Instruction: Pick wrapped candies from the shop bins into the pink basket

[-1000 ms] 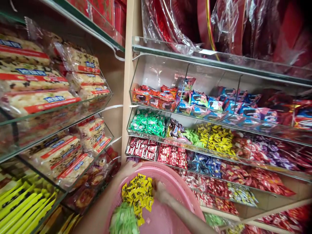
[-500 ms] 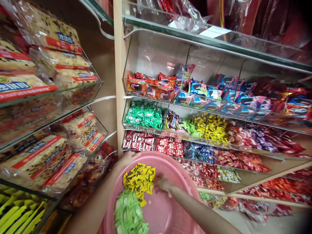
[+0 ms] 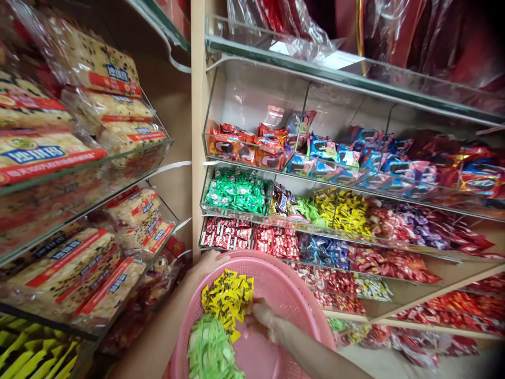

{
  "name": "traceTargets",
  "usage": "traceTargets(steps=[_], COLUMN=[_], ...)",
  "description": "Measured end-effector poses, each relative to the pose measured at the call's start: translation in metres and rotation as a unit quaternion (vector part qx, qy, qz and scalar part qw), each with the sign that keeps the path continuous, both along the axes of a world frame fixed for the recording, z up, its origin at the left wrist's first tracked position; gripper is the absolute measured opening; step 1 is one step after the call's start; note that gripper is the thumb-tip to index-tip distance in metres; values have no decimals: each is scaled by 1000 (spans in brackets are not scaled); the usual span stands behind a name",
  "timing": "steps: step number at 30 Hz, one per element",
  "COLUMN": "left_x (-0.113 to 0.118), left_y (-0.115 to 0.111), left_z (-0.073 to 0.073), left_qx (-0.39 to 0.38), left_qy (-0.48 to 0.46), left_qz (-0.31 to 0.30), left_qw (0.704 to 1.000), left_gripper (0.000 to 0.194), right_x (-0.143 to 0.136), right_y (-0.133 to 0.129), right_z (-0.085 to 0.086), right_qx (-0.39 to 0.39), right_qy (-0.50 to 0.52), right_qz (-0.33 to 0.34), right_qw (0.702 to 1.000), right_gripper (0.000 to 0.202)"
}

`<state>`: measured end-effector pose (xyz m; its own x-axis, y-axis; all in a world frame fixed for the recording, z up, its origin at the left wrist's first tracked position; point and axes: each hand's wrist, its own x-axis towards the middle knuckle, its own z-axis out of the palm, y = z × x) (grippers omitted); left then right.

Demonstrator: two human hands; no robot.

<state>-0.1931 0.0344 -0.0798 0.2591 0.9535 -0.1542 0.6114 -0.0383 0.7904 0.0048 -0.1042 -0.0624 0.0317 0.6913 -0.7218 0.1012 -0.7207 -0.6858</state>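
A round pink plastic basket [image 3: 294, 295] with perforated walls is below me, and a second pink rim shows under it. My left hand [image 3: 211, 263] grips its far left rim, the fingers partly hidden. Inside, a heap of yellow-wrapped candies [image 3: 226, 297] lies against the far left wall, with green-wrapped candies [image 3: 213, 350] on the near side. My right hand [image 3: 265, 320] is within the basket, just right of the yellow heap. Its fingers look apart and slightly curled, touching or nearly touching the yellow wrappers, with nothing visible in them.
Ahead, glass-fronted shelves hold green candies [image 3: 236, 192], yellow candies [image 3: 351, 210], red packets [image 3: 226, 234] and blue snack packs [image 3: 321, 145]. To the left, glass shelves hold bagged crackers [image 3: 79, 258]. A wooden post [image 3: 198, 131] stands between both shelf units.
My right hand has shifted slightly downward, its fingers spreading a little beside the yellow candies. The whole view has moved slightly, so shelves and basket appear lower and further right. My left hand stays on the rim.
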Motion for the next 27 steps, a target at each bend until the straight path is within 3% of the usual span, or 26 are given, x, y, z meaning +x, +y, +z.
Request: traceTargets(steps=[3, 4, 6, 8, 9, 11, 13, 15, 18, 22, 27], left_x=[-9, -14, -23, -30, -32, -32, -28, -23, -22, -39, -47], left_y=[1, 1, 0, -3, -4, -9, -15, -24, -40, -51, -30], left_z=[3, 5, 8, 12, 13, 16, 19, 22, 28, 38, 57], left_qx=[13, 17, 21, 20, 19, 15, 4, -13, -38, -44, -52], left_qy=[3, 4, 5, 1, 0, -3, 2, 5, -8, 10, 33], left_qz=[7, 11, 15, 16, 17, 19, 27, 38, 40, 30, 20], left_qw=[1000, 1000, 1000, 1000, 1000, 1000, 1000, 999, 998, 999, 998], left_gripper=[51, 52, 52, 52, 52, 53, 54, 54, 53, 51, 52], right_x=[18, 31, 62, 94, 109, 132, 146, 156, 164, 166, 152], right_y=[-13, -18, -27, -31, -30, -24, -14, -4, 6, 15, 27], right_z=[26, 37, 57, 67, 68, 64, 57, 53, 53, 49, 51], right_qx=[95, 169, 349, 407, 398, 348, 297, 268, 285, 334, 360], right_qy=[-94, -158, -287, -418, -452, -440, -370, -327, -346, -341, -323], right_qz=[85, 127, 170, 116, 85, 66, 91, 119, 132, 139, 149], right_qw=[987, 964, 876, 804, 794, 825, 876, 898, 884, 868, 863], right_gripper=[51, 52, 46, 47, 53, 64, 69, 70, 67, 63, 62])
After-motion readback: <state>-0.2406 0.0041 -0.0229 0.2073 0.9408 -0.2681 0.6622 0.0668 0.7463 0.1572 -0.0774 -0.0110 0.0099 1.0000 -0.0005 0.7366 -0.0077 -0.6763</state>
